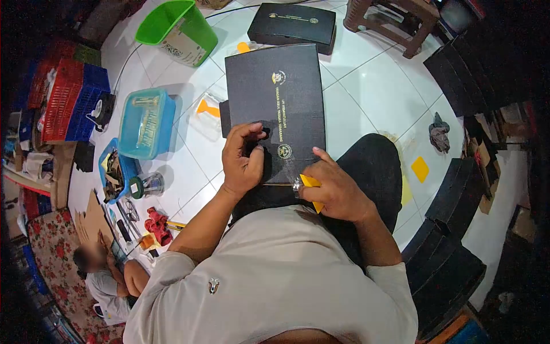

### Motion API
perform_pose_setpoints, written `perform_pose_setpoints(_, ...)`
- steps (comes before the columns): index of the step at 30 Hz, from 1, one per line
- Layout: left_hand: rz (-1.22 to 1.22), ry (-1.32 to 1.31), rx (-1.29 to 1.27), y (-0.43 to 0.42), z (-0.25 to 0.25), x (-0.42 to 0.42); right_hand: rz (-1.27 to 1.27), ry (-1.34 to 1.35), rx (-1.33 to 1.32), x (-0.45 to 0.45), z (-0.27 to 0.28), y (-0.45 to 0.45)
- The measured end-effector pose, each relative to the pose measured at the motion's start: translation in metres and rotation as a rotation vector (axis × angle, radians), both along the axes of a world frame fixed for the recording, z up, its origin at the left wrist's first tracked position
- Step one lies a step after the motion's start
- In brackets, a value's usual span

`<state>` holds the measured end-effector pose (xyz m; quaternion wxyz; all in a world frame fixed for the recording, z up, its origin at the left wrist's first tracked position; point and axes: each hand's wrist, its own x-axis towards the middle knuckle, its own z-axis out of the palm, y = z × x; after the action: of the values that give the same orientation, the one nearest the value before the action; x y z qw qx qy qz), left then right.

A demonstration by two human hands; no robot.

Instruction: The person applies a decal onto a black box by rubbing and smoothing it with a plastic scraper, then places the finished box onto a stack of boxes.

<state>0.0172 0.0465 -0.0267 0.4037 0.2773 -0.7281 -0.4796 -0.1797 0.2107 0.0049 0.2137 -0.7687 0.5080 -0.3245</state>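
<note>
A large black box [275, 86] with gold lettering and two round emblems lies on my lap, its near edge against my shirt. My left hand [245, 157] is over its left part, fingers curled with a gap between thumb and forefinger, and nothing shows in it. At the near right corner, my right hand [335, 186] is closed around a yellow flat piece [311, 182], with one finger stretched out along the lid. A shiny ring or strip shows by its fingers. A black flap sticks out from the box's left side.
Beyond lie another black box [292, 26], a green bin [177, 34] and a brown stool [395, 20]. Blue tubs [148, 123], a jar [150, 185] and tools are left. Black boxes [452, 195] and a yellow piece [420, 169] are right. Another person [109, 281] sits lower left.
</note>
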Motion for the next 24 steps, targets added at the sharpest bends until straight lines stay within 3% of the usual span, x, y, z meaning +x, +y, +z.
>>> perform_pose_setpoints(24, -0.018, 0.021, 0.048, -0.0007, -0.0011, -0.0012, 0.019, -0.089, 0.017, -0.0072, 0.0005, 0.0009)
